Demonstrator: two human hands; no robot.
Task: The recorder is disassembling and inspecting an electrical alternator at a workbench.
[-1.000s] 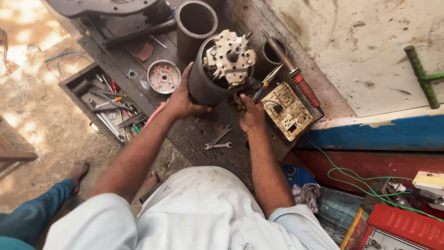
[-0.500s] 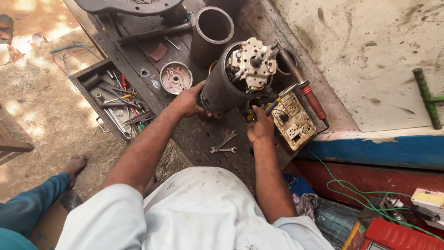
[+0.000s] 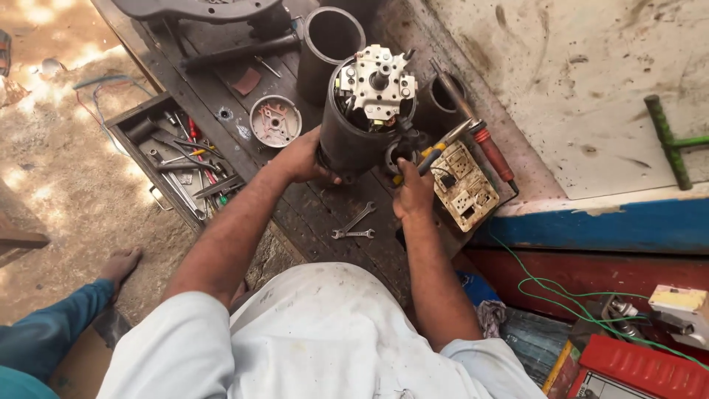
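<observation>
Left hand keeps its grip on the side of the dark motor body, upright on the tabletop, while the right hand has closed round a yellow-handled screwdriver and brought it against the motor's base.

A red box with a white printed panel lies on the floor at the lower right, below the bench. Just above it sits a small white carton with a yellow top.
</observation>
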